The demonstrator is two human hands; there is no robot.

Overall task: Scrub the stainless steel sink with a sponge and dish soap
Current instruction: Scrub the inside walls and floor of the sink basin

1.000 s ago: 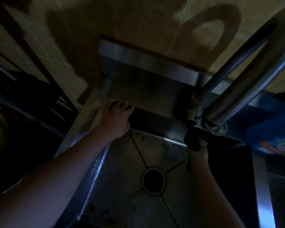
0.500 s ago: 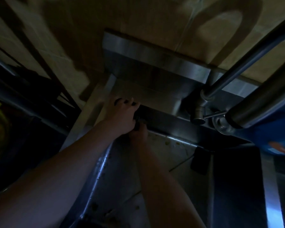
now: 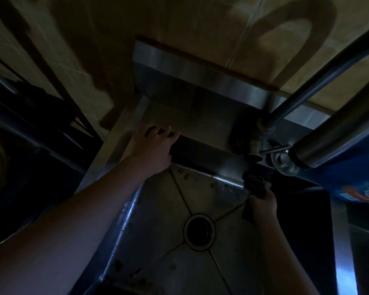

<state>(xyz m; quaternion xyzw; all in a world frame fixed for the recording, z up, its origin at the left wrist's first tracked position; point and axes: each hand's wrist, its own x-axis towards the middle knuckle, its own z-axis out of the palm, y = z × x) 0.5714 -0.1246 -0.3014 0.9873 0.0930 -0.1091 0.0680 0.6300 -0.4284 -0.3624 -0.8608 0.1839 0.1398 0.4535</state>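
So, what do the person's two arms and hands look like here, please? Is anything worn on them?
Both forearms are bare as far as the picture shows: no sleeves, watch, bracelet or gloves visible. The left hand has dark nails, which may be polish, though the light is too dim to be sure. The right hand is mostly in shadow, so its nails and any rings cannot be made out.

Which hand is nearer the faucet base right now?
Right. The right hand, gripping a dark sponge, sits just below the faucet base at the sink's back wall. The left hand rests on the back-left rim, well off to the left.
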